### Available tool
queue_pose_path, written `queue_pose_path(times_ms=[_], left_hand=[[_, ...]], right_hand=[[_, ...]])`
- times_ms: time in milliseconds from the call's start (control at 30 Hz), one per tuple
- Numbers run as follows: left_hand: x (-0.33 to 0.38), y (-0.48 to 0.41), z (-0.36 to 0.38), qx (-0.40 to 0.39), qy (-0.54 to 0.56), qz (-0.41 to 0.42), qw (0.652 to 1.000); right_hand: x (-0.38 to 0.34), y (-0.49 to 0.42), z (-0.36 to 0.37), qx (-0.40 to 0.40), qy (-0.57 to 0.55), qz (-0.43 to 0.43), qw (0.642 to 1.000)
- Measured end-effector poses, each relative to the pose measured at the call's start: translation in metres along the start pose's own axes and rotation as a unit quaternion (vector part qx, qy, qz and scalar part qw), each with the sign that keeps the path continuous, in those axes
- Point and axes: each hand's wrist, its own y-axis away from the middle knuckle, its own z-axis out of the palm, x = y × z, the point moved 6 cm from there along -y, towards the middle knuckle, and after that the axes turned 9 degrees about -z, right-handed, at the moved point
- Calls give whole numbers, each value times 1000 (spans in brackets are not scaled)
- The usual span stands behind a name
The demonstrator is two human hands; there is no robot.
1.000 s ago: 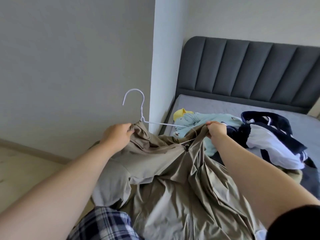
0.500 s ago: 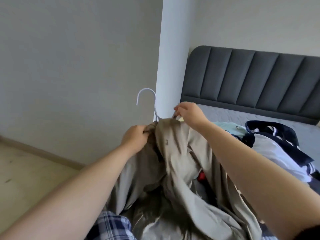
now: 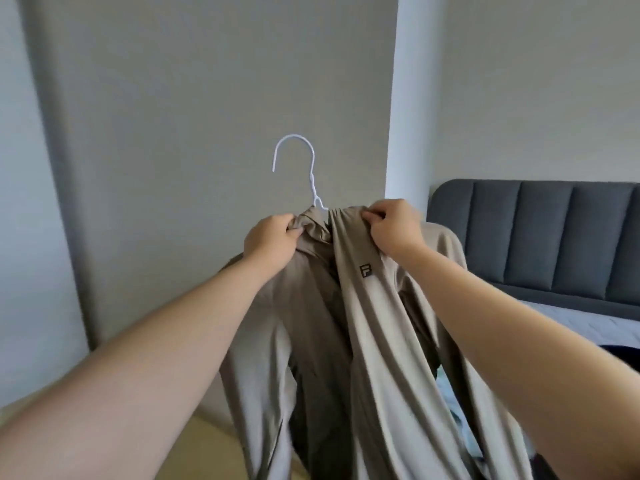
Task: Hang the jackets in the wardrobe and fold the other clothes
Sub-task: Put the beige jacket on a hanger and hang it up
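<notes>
A beige jacket (image 3: 367, 323) with a small dark logo on its chest hangs in the air in front of me on a white wire hanger (image 3: 304, 168), whose hook sticks up above the collar. My left hand (image 3: 272, 239) grips the left side of the collar. On the right side, my right hand (image 3: 394, 226) pinches the collar fabric. The hanger's shoulders are hidden inside the jacket, and the jacket's front hangs open below my hands.
A grey wall (image 3: 207, 98) faces me, with a white column (image 3: 410, 98) to its right. The bed with a dark grey padded headboard (image 3: 554, 230) stands at the right; a bit of other clothing (image 3: 620, 355) shows on it behind my right arm.
I have lifted the jacket and hanger up off the bed to chest height. My right hand drew the right front over the hanger; the view rose and turned towards the wall.
</notes>
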Motion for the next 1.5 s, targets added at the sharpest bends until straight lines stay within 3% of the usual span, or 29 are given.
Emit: queue_pose_path(times_ms=[100,133,167,200,267,300,367,533,667,733,833,867,967,1000,1067,1167,1200,1267,1333,1367,1400,1433,1500], left_hand=[[16,-43,-90,153,-29,46,987],[16,-52,-114,191,-38,61,979],[12,-61,-132,191,-57,69,977],[3,-69,-140,145,-93,70,983],[-29,-78,-143,-6,-208,52,977],[-48,-79,-147,-47,-253,36,966],[-79,-80,-164,-68,-239,10,969],[-116,-86,-198,-114,-19,-59,991],[-138,-94,-203,-128,-113,-53,984],[-148,-96,-204,-85,-141,-47,985],[-164,-94,-208,-4,-127,-53,990],[-170,-94,-206,6,-124,-55,991],[-177,-93,-197,23,-123,-50,991],[-180,-93,-193,24,-122,-50,991],[-188,-92,-188,31,-128,-63,989],[-202,-94,-193,66,-133,-98,984],[-205,-93,-196,79,-134,-110,982],[-210,-92,-195,97,-144,-124,977],[-213,-90,-186,93,-160,-121,975],[-213,-89,-181,86,-165,-111,976],[-212,-89,-176,76,-169,-98,978],[-211,-89,-171,64,-170,-84,980],[-209,-88,-164,43,-161,-62,984]], right_hand=[[-75,-46,-15,174,-8,-103,979],[-93,-58,-12,196,-2,-126,973],[-104,-72,-1,164,-1,-131,978],[-111,-84,20,84,-3,-118,989],[-112,-95,67,-86,5,-68,994],[-114,-97,81,-99,5,-60,993],[-125,-98,99,-47,-17,-60,997],[-150,-100,140,35,-94,-59,993],[-179,-99,169,18,-163,-101,981],[-186,-95,179,9,-177,-113,978],[-181,-78,184,74,-150,-110,980],[-181,-70,193,58,-128,-89,986],[-192,-44,243,-155,-58,-55,985],[-195,-38,252,-185,-54,-60,979],[-197,-37,249,-138,-85,-72,984],[-192,-28,226,24,-173,-90,980],[-193,-20,229,-3,-170,-112,979],[-194,5,256,-222,-59,-174,958],[-176,30,278,-441,39,-191,876],[-168,32,276,-479,34,-179,859],[-164,27,269,-463,11,-175,869],[-162,15,257,-387,-18,-181,904],[-152,-15,219,-116,-44,-194,973]])
